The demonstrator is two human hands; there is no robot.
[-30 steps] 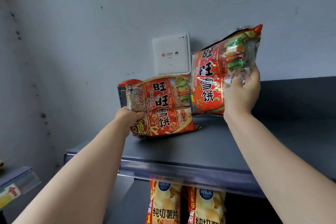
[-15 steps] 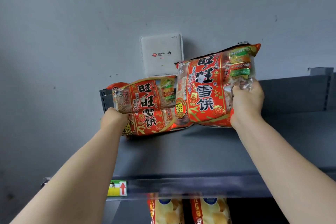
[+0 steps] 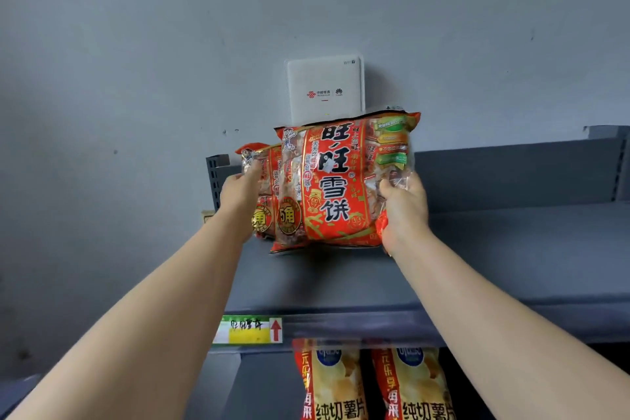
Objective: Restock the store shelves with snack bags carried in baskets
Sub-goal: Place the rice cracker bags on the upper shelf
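the right hand (image 3: 404, 204) grips the right edge of the front snack bag (image 3: 341, 181), fingers curled round the crinkled clear plastic. this red bag stands upright on the top shelf (image 3: 477, 266), near its left end, its bottom edge down on the dark grey board. right behind it and overlapped by it stands the rear snack bag (image 3: 260, 174) of the same red kind, only its left part showing. the left hand (image 3: 240, 187) lies against that bag's left edge, fingers reaching to its upper corner; i cannot tell whether they close round it. a slotted shelf upright (image 3: 214, 177) rises just left of this hand. on the grey wall (image 3: 136, 78) above the bags hangs a white box (image 3: 324, 89); the front bag's top covers its lower edge. a green and yellow price tag (image 3: 247, 331) with a red arrow sits on the shelf's front rail. below the rail stand two yellow chip bags (image 3: 332, 382) side by side.
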